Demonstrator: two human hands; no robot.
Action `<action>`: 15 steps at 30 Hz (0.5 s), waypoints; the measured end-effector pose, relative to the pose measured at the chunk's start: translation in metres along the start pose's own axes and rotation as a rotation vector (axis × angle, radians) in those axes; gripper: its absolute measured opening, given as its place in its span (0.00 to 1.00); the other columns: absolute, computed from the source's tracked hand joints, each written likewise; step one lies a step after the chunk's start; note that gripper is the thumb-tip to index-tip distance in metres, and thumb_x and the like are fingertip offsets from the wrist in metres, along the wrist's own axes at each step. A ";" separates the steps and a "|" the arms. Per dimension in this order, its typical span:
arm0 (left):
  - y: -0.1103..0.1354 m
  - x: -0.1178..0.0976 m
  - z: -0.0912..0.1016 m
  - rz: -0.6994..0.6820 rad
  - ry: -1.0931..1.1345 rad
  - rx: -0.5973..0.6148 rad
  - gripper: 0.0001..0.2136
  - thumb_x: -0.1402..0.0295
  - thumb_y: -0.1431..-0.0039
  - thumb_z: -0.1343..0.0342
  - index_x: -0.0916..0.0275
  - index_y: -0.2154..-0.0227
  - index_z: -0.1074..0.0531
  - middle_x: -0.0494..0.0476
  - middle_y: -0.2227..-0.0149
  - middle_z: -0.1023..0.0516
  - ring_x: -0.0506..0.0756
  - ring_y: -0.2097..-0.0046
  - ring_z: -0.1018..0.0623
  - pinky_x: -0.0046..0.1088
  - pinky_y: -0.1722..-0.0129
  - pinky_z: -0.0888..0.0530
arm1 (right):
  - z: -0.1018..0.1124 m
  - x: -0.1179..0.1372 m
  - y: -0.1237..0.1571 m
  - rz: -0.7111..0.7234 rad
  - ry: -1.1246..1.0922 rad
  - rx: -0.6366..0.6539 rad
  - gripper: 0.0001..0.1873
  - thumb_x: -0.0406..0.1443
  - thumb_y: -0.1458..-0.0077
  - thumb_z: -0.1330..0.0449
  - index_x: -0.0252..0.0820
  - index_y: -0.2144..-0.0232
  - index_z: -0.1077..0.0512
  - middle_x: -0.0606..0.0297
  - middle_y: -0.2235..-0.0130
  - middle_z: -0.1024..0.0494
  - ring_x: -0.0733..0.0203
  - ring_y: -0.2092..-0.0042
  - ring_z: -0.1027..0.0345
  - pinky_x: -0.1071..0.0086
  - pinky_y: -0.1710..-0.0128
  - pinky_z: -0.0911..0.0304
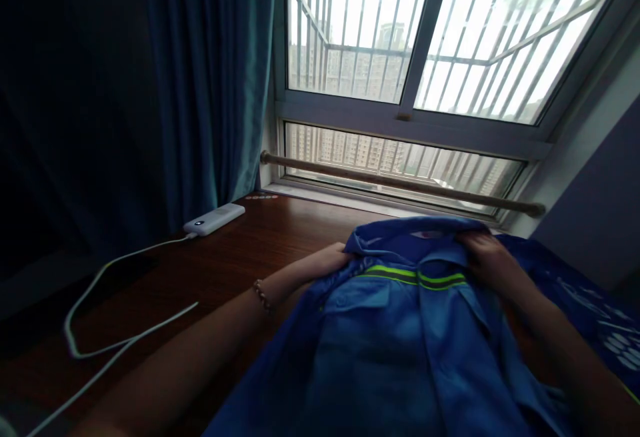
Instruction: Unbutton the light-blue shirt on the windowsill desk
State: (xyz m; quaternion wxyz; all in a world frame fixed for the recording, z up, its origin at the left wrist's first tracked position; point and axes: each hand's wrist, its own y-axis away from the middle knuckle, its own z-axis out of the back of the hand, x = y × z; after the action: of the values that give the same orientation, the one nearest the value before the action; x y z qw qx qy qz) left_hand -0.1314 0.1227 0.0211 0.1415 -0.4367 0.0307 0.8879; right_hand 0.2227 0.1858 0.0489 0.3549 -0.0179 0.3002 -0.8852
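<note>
A blue work jacket (370, 344) with a yellow-green and grey stripe across the chest spreads in front of me, its collar end toward the window. My left hand (333, 259) is closed on the jacket's shoulder at the left of the collar. At the other shoulder, my right hand (485, 254) grips the cloth too, slightly blurred. A pale label shows inside the neck. The fingertips of both hands are partly hidden by the fabric. The jacket's lower end runs out of view at the bottom.
A white power bank (215, 220) with a white cable (95, 356) lies on the brown wooden surface (295, 224) at left. Dark blue cloth with white print (595, 304) lies at right. Behind are a blue curtain (215, 90), a rail (400, 180) and a barred window.
</note>
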 end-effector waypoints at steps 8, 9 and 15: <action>-0.013 0.031 0.003 0.044 -0.607 -0.289 0.11 0.70 0.43 0.56 0.64 0.62 0.30 0.62 0.61 0.27 0.57 0.58 0.28 0.31 0.57 0.32 | -0.070 0.064 0.002 0.084 -0.363 0.338 0.22 0.38 0.42 0.53 0.39 0.46 0.41 0.56 0.47 0.35 0.57 0.46 0.44 0.60 0.46 0.46; -0.011 0.025 -0.005 -0.059 -0.589 -0.303 0.12 0.71 0.43 0.56 0.65 0.59 0.32 0.62 0.58 0.29 0.56 0.55 0.29 0.31 0.54 0.34 | -0.074 0.073 0.002 0.119 -0.414 0.336 0.22 0.39 0.42 0.54 0.40 0.46 0.41 0.56 0.48 0.35 0.58 0.46 0.43 0.61 0.47 0.45; 0.005 -0.013 -0.059 -0.532 -0.583 -0.109 0.15 0.76 0.43 0.56 0.64 0.52 0.38 0.62 0.49 0.35 0.57 0.46 0.37 0.36 0.45 0.42 | -0.109 0.096 0.013 0.183 -0.329 0.243 0.25 0.43 0.45 0.48 0.37 0.48 0.39 0.50 0.49 0.35 0.48 0.47 0.43 0.53 0.51 0.43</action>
State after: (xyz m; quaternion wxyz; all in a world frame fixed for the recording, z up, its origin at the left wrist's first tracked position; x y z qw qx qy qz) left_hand -0.0800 0.1048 -0.0054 0.3457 -0.1661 -0.1721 0.9074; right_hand 0.1324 0.1738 -0.0645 0.4776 -0.0921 0.1299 -0.8641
